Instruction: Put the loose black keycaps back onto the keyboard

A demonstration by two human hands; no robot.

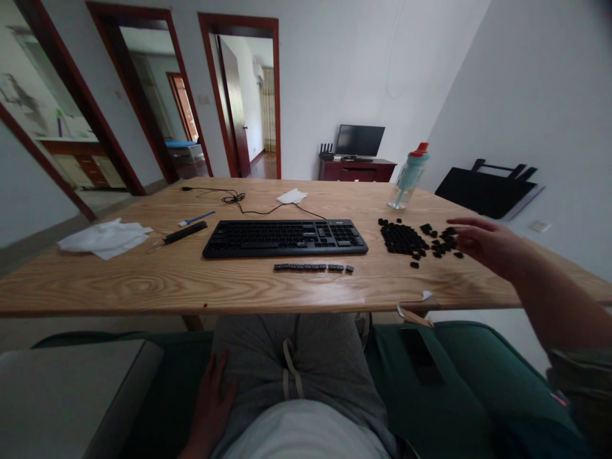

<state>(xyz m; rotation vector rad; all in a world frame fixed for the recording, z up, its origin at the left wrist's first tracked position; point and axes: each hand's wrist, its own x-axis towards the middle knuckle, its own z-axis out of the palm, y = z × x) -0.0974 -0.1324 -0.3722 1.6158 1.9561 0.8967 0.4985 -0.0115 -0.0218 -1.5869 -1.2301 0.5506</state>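
My right hand is over the right side of the table, at the edge of a scatter of loose black keycaps. Its index finger stretches out to the left, and I see nothing held in it. Left of that scatter, more keycaps lie packed in a block. A black keyboard lies in the middle, with keys in part of its right side. In front of it runs a row of keycaps. My left hand rests on my thigh with its fingers spread.
A water bottle stands behind the keycaps. To the left lie white tissues, a black-handled tool and a blue brush-like stick. A coiled cable and a crumpled tissue lie behind the keyboard. A phone is on the green seat.
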